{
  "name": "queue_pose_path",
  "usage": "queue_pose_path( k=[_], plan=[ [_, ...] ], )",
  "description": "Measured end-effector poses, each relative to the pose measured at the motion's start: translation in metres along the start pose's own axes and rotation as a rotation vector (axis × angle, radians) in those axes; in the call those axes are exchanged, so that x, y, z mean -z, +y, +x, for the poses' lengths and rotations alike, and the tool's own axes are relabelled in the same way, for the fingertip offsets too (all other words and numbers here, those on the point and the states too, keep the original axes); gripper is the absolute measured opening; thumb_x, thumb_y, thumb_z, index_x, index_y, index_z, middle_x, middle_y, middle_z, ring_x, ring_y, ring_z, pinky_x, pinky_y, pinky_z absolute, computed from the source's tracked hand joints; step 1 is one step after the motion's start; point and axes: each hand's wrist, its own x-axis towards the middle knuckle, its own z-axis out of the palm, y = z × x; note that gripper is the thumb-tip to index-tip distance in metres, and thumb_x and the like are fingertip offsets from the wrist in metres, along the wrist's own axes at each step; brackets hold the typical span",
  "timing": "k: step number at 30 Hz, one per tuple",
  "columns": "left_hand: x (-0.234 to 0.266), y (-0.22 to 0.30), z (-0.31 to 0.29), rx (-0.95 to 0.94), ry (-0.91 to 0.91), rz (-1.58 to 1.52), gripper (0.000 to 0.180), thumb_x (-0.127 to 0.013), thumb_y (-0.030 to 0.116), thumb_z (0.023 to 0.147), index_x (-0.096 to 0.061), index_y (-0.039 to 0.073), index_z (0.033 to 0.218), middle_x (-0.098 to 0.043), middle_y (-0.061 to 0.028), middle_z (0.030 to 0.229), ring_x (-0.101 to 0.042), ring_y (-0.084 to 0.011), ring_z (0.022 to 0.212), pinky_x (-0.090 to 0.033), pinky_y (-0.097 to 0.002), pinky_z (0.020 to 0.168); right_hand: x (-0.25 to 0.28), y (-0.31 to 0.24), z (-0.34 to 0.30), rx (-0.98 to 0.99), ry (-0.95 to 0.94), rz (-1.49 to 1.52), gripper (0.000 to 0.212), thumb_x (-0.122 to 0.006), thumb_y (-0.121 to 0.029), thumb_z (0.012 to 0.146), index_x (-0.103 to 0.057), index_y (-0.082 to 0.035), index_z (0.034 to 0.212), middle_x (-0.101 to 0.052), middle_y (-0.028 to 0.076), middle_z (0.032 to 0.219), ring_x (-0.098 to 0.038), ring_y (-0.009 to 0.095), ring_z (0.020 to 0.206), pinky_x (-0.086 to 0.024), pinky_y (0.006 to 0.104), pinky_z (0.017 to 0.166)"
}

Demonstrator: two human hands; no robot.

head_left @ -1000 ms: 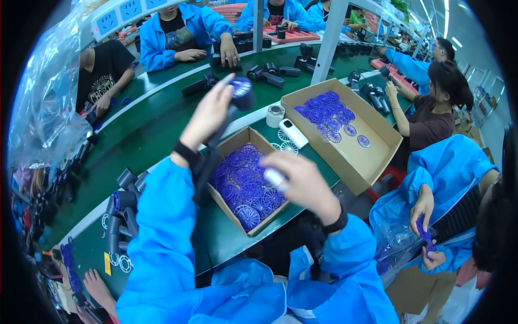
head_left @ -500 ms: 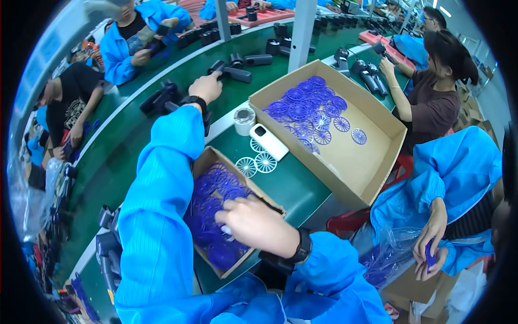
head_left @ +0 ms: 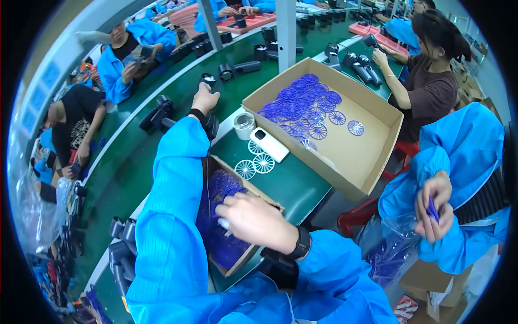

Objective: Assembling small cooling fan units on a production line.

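Note:
My left hand (head_left: pixel 204 101) reaches over the green conveyor belt, fingers closed on a dark hair dryer (head_left: pixel 208 79) with a round head; its lower part is hidden behind the hand. Over a small cardboard box (head_left: pixel 253 189) of purple spoked discs (head_left: pixel 224 183), my right hand (head_left: pixel 245 218) is closed on a small white piece (head_left: pixel 223 222), mostly covered by the fingers. My left sleeve hides part of that box. Beside it lie several white spoked discs (head_left: pixel 263 163), a white rounded device (head_left: pixel 270 144) and a clear-topped round container (head_left: pixel 244 125).
A larger cardboard box (head_left: pixel 372 156) with purple discs stands at the right. More dark hair dryers (head_left: pixel 157 116) line the belt (head_left: pixel 178 81). At the right a co-worker's hands (head_left: pixel 434 208) hold a purple piece. Metal posts (head_left: pixel 286 35) rise beyond the belt.
My left hand has drawn slightly nearer with a hair dryer, away from the others on the belt. A thin cord now shows beside my left sleeve. My right hand stays over the small box.

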Motion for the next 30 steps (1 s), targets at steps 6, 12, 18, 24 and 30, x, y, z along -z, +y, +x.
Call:
queue_pose_path(
  k=[6, 12, 18, 24, 30],
  plan=[
    [0.102, 0.053, -0.1, -0.256, 0.306, -0.23, 0.058, -0.063, 0.017, 0.074, -0.028, 0.008, 0.119, -0.06, -0.0264, 0.091, -0.064, -0.0391, 0.079, -0.049, -0.0438, 0.068, 0.021, -0.005, -0.01, 0.093, 0.291, 0.289, 0.02, -0.061, -0.003, 0.08, -0.06, -0.002, 0.1, -0.062, 0.012, 0.096, -0.062, 0.026, 0.089, -0.05, 0.0346, 0.079],
    [0.156, 0.126, -0.235, -0.388, 0.252, -1.045, 0.069, -0.063, 0.01, 0.083, -0.018, 0.01, 0.136, -0.062, -0.0167, 0.094, -0.064, -0.0226, 0.072, -0.052, -0.0336, 0.061, 0.049, -0.032, -0.021, -0.105, 0.627, 0.834, 0.023, -0.055, -0.004, 0.091, -0.054, 0.002, 0.113, -0.061, 0.01, 0.103, -0.062, 0.017, 0.092, -0.052, 0.0287, 0.079],
    [0.153, 0.156, -0.329, -0.318, 0.001, -1.26, 0.091, -0.067, -0.001, 0.078, -0.008, 0.015, 0.146, -0.059, -0.0122, 0.092, -0.061, -0.0186, 0.073, -0.053, -0.0314, 0.067, 0.069, -0.073, -0.02, -0.059, 0.751, 0.988, 0.023, -0.054, -0.005, 0.092, -0.053, 0.003, 0.114, -0.06, 0.01, 0.105, -0.061, 0.016, 0.094, -0.051, 0.0285, 0.081],
    [0.141, 0.154, -0.332, -0.583, 0.229, -1.121, 0.106, -0.07, -0.008, 0.07, -0.002, 0.018, 0.148, -0.055, -0.0091, 0.097, -0.059, -0.0169, 0.08, -0.052, -0.0305, 0.069, 0.071, -0.076, -0.025, -0.032, 0.847, 0.714, 0.031, -0.061, -0.001, 0.087, -0.053, 0.001, 0.117, -0.057, 0.011, 0.111, -0.061, 0.018, 0.094, -0.05, 0.0285, 0.082],
    [0.133, 0.152, -0.342, -0.598, 0.371, -1.092, 0.105, -0.071, -0.007, 0.07, -0.004, 0.017, 0.147, -0.054, -0.0087, 0.101, -0.058, -0.0158, 0.081, -0.051, -0.029, 0.071, 0.082, -0.08, -0.036, 0.191, 0.858, -0.375, 0.042, -0.076, -0.001, 0.072, -0.061, -0.001, 0.111, -0.053, 0.014, 0.117, -0.062, 0.023, 0.097, -0.053, 0.0332, 0.082]
  ],
)
